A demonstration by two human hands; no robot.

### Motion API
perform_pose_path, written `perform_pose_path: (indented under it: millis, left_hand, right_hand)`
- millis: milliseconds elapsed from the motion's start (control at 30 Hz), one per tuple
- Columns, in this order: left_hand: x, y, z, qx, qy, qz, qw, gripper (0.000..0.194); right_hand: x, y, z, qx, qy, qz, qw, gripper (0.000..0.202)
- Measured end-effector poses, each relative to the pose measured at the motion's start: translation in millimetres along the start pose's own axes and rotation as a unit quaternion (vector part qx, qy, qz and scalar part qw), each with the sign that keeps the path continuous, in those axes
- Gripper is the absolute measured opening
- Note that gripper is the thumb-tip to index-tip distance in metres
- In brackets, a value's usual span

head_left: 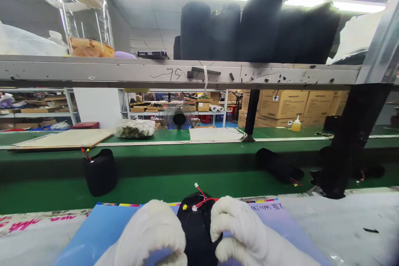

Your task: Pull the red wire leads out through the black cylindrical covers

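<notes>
Between my two white-gloved hands stands a black, soft-looking wrapped piece (199, 237), with thin red wires (204, 203) ending in small white and yellow connectors at its top. My left hand (152, 230) is closed, its curled fingers against the piece's left side. On the other side, my right hand (238, 226) pinches the right edge between thumb and fingers. Below them lies a blue printed sheet (90, 232). The lower end of the black piece is cut off by the frame.
Beyond runs a green belt (140, 191), carrying a similar upright black piece (100, 173) on the left and a lying one (277, 166) on the right. A metal shelf (124, 70) crosses overhead, holding a clear jug (87, 20) and several black pieces (260, 29). A dark post (346, 141) stands right.
</notes>
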State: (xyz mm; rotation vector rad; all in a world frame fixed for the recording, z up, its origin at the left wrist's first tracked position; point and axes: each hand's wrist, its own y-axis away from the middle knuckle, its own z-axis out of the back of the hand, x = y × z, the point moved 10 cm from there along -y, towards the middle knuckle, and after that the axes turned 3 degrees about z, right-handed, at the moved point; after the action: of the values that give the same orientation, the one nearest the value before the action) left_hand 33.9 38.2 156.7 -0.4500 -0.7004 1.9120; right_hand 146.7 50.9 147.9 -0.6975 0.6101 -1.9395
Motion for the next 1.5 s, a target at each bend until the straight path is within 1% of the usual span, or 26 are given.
perform_pose_path:
  millis: [33, 67, 100, 200, 333, 367, 433, 500, 533, 600, 667, 767, 833, 867, 967, 1000, 1033, 1100, 1167, 1233, 1267, 1300, 1333, 1400, 1433, 1500]
  left_hand:
    - [-1, 2, 5.5, -0.008, -0.006, 0.002, 1.0, 0.031]
    - [-1, 4, 7.9, -0.005, -0.011, 0.004, 1.0, 0.025]
    - [-2, 6, 8.7, -0.004, -0.014, 0.004, 1.0, 0.02]
    - [-5, 9, 2.5, -0.01, -0.024, 0.003, 1.0, 0.018]
    - [-4, 14, -7.3, -0.053, -0.051, 0.016, 0.997, 0.016]
    - [-3, 16, -8.9, -0.057, -0.057, 0.016, 0.997, 0.018]
    - [-3, 19, -10.2, -0.058, -0.069, 0.011, 0.996, 0.027]
    - [-5, 21, -10.2, -0.055, -0.084, 0.004, 0.995, 0.028]
    - [-6, 21, -10.8, -0.052, -0.092, 0.002, 0.994, 0.028]
    - [-9, 21, -14.2, -0.043, -0.111, -0.002, 0.993, 0.02]
    - [-14, 19, -22.5, -0.021, -0.139, -0.008, 0.99, 0.004]
    - [-14, 15, -33.6, -0.001, -0.186, 0.014, 0.983, 0.02]
    - [-9, 14, -33.4, -0.022, -0.186, 0.041, 0.981, 0.022]
    - [-5, 14, -31.1, -0.043, -0.162, 0.051, 0.985, 0.021]
    - [0, 16, -19.7, -0.122, -0.024, 0.04, 0.991, 0.014]
    - [3, 17, -17.0, -0.133, 0.016, 0.044, 0.99, 0.018]
    - [7, 17, -16.0, -0.129, 0.041, 0.058, 0.989, 0.025]
    - [15, 17, -13.0, -0.104, 0.048, 0.099, 0.988, 0.034]
    - [17, 18, 0.3, -0.101, 0.044, 0.112, 0.988, 0.034]
    - [15, 18, 18.5, -0.108, 0.044, 0.097, 0.989, 0.022]
    - [16, 17, 24.9, -0.099, 0.045, 0.089, 0.99, 0.014]
    - [18, 17, 28.4, -0.081, 0.04, 0.09, 0.992, 0.012]
    - [20, 16, 30.4, -0.063, 0.035, 0.089, 0.993, 0.015]
    - [27, 15, 29.0, -0.033, 0.01, 0.103, 0.994, 0.018]
    - [28, 14, 26.6, -0.026, -0.001, 0.102, 0.994, 0.019]
    - [22, 13, 19.3, -0.032, -0.021, 0.076, 0.996, 0.018]
  right_hand:
    - [-4, 1, 1, 0.028, -0.032, -0.028, 0.999, 0.007]
    - [-7, 3, 2, 0.045, -0.057, -0.047, 0.996, 0.009]
    - [-9, 4, 5, 0.047, -0.074, -0.052, 0.995, 0.014]
    - [-10, 5, 9, 0.046, -0.089, -0.052, 0.994, 0.031]
    - [-5, 3, 18, 0.056, -0.062, -0.089, 0.993, 0.049]
    - [1, 2, 21, 0.052, -0.039, -0.082, 0.994, 0.05]
    - [21, -3, 24, 0.041, 0.034, -0.019, 0.998, 0.036]
    - [38, -6, 15, 0.037, 0.104, 0.045, 0.993, 0.016]
    - [41, -7, 8, 0.04, 0.125, 0.062, 0.989, 0.01]
    - [42, -10, -4, 0.018, 0.159, 0.083, 0.984, 0.012]
    - [39, -13, -12, -0.011, 0.2, 0.102, 0.974, 0.017]
    - [39, -11, -10, -0.099, 0.214, 0.142, 0.961, 0.019]
    - [32, -9, -6, -0.125, 0.179, 0.137, 0.966, 0.019]
    - [27, -9, -7, -0.11, 0.16, 0.122, 0.973, 0.017]
    - [9, -8, -17, 0.004, 0.097, 0.052, 0.994, 0.006]
    - [6, -7, -18, 0.031, 0.074, 0.038, 0.996, 0.005]
    - [6, -7, -16, 0.042, 0.054, 0.03, 0.997, 0.004]
    - [8, -7, -12, 0.043, 0.02, 0.025, 0.999, 0.001]
    - [11, -7, -10, 0.036, -0.007, 0.018, 0.999, 0.002]
    - [11, -5, -8, 0.02, -0.027, 0.002, 0.999, 0.006]
    - [8, -4, -6, 0.004, -0.043, -0.015, 0.999, 0.01]
    - [2, -1, -1, -0.023, -0.06, -0.045, 0.997, 0.015]
    - [-8, 4, 6, -0.055, -0.081, -0.086, 0.991, 0.018]
    - [-33, 17, 14, -0.097, -0.125, -0.186, 0.97, 0.018]
    - [-43, 23, 13, -0.092, -0.147, -0.228, 0.958, 0.014]
    - [-50, 29, 3, -0.03, -0.182, -0.279, 0.942, 0.012]
